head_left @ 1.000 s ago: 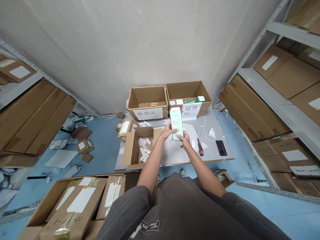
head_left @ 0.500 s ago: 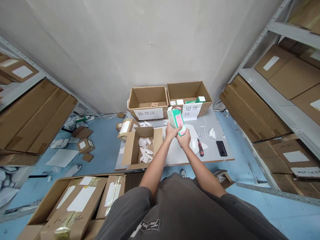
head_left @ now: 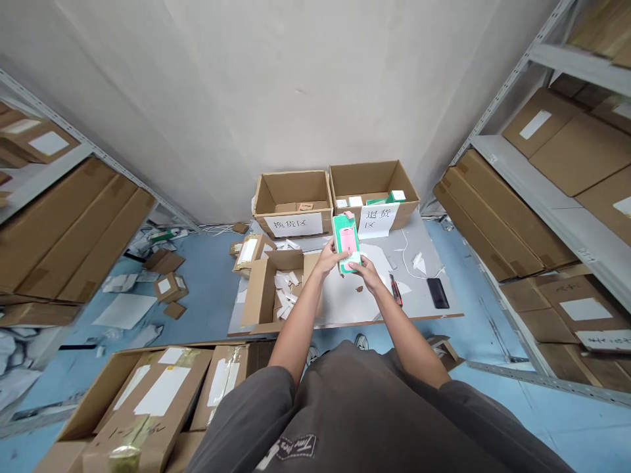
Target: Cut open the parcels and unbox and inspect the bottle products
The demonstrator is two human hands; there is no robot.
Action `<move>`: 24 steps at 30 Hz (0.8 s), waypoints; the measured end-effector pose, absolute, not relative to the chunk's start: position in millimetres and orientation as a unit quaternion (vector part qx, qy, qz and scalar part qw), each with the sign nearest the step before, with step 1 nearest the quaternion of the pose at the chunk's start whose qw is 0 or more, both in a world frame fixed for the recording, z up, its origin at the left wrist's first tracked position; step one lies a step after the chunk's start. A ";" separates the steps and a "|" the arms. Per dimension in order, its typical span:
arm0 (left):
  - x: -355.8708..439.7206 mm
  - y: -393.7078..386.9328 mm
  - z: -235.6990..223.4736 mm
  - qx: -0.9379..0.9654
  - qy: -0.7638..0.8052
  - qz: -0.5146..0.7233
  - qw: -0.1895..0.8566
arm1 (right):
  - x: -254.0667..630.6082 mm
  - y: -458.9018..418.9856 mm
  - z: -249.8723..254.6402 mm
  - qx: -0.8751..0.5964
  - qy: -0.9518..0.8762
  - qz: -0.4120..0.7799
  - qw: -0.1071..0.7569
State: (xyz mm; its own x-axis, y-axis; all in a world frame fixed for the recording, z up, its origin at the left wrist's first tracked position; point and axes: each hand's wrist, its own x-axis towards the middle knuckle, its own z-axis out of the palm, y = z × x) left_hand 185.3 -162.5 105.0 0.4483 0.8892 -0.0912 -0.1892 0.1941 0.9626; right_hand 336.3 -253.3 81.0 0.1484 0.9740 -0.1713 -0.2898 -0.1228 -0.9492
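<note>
Between my two hands, above the table, is a green and white product box with a pink picture on its front. My left hand grips its left side, thumb across the front. At the lower right edge my right hand is closed on the same box, thumb on its face. A pink piece shows at the top end; whether it is a flap I cannot tell. Beyond it stand two open cartons with paper signs, the left carton and the right carton, which contains several green and white boxes.
On the table are an open carton of white paper scraps, a red and black utility knife, a black phone and a white cable. Shelves of cartons flank both sides. A large box of parcels sits at lower left.
The product box has turned so its pink-pictured front faces me more squarely. My left hand has shifted slightly left, and my right hand now grips the lower right edge.
</note>
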 end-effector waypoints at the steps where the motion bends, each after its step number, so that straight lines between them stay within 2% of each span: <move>1: 185.0 -163.6 105.3 0.504 0.347 0.390 0.689 | 336.8 -253.2 81.5 -0.501 -0.338 0.562 0.565; 12: 191.4 -171.3 107.8 0.519 0.360 0.409 0.659 | 330.7 -252.8 78.1 -0.543 -0.306 0.509 0.594; 17: 201.0 -174.0 105.3 0.528 0.463 0.434 0.564 | 330.2 -253.4 74.9 -0.653 -0.318 0.387 0.568; 21: 211.7 -173.6 104.3 0.534 0.501 0.430 0.528 | 322.0 -256.2 74.1 -0.742 -0.353 0.262 0.506; 24: 215.0 -170.5 102.2 0.525 0.543 0.409 0.512 | 310.4 -257.8 76.9 -0.776 -0.359 0.219 0.470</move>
State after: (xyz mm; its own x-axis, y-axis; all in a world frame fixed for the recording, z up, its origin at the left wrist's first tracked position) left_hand 215.0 -170.5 102.2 0.0768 0.9891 -0.1258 0.1512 0.1132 0.9820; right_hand 310.4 -257.8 76.9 0.6462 0.7631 -0.0029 0.3506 -0.3003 -0.8871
